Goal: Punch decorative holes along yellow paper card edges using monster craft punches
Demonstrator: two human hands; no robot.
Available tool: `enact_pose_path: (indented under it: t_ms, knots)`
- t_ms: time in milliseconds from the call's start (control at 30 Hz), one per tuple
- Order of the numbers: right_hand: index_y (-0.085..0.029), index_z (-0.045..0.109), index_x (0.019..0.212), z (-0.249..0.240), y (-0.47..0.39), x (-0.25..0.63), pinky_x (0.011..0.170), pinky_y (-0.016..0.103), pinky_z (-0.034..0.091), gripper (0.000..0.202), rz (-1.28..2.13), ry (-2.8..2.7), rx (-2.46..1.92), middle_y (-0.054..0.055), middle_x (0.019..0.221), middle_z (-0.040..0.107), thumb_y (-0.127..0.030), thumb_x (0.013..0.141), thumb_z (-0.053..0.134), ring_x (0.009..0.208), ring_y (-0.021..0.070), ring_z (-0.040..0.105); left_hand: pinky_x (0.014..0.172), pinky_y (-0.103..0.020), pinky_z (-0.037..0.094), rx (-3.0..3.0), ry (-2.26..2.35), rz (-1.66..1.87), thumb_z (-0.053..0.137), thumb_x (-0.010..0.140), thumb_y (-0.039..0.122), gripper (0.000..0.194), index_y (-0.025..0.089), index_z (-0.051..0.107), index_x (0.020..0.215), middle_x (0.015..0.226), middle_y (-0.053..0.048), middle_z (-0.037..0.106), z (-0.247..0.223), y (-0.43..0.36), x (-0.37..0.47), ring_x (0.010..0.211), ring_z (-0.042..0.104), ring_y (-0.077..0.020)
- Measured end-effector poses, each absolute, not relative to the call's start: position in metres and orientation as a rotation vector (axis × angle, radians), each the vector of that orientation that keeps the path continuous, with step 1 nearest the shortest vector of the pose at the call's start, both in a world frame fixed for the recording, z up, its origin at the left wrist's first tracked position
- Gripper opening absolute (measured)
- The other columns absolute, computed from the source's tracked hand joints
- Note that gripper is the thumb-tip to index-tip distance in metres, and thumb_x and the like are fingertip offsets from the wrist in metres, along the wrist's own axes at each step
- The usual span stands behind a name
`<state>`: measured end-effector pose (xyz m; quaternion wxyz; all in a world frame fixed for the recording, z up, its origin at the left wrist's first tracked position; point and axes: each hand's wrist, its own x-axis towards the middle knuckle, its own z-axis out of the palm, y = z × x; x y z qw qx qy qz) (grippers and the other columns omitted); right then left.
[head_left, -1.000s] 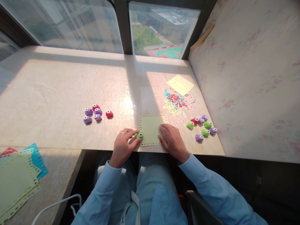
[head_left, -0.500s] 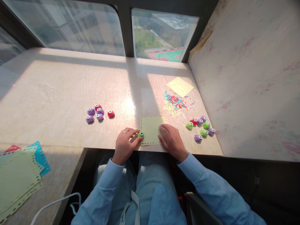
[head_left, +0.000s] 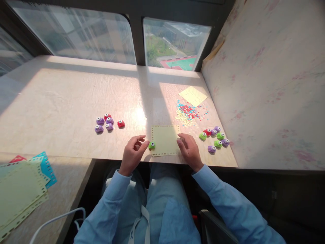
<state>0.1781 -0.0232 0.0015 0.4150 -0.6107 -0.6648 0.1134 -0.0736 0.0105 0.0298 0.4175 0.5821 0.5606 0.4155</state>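
A pale yellow sheet of paper (head_left: pixel 165 140) with small shapes punched along its edges lies near the table's front edge. On its left border sits a green craft punch (head_left: pixel 151 145). Just left of that punch is my left hand (head_left: pixel 133 154), fingers apart and holding nothing. My right hand (head_left: pixel 190 150) is at the sheet's right edge, thumb and fingers spread with nothing between them; whether its fingertips touch the paper I cannot tell.
Purple and red punches (head_left: pixel 109 126) stand to the left; green, purple and red ones (head_left: pixel 217 144) to the right. Punched-out confetti (head_left: pixel 188 113) and a yellow square of paper (head_left: pixel 193 96) lie farther back. Punched sheets (head_left: pixel 21 193) are stacked on the lower-left surface.
My left hand has let go of the green punch and drawn back left. My right hand has lifted off the sheet's face and shifted right to its edge.
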Motion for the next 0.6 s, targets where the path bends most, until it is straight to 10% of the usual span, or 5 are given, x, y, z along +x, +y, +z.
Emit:
enact_pose_path:
  t_ms: [267, 600]
  knots:
    - [-0.017, 0.065, 0.105, 0.000, -0.021, 0.180, 0.094, 0.040, 0.050, 0.035, 0.467, -1.492, -1.562, 0.010, 0.105, 0.068, -0.047, 0.096, 0.050, 0.101, 0.0219, 0.062, 0.046, -0.022, 0.031, 1.405, 1.387, 0.824, 0.072, 0.072, 0.052, 0.047, 0.017, 0.046, 0.054, 0.051, 0.003, 0.043, 0.033, 0.032, -0.067, 0.048, 0.039, -0.0074]
    - [-0.018, 0.066, 0.101, -0.003, -0.019, 0.180, 0.090, 0.039, 0.051, 0.033, 0.550, -1.411, -1.553, 0.008, 0.102, 0.068, -0.046, 0.093, 0.051, 0.096, 0.0214, 0.062, 0.043, -0.022, 0.015, 1.196, 1.329, 0.605, 0.078, 0.065, 0.059, 0.059, 0.018, 0.039, 0.053, 0.046, 0.005, 0.031, 0.034, 0.039, -0.064, 0.044, 0.025, -0.0043]
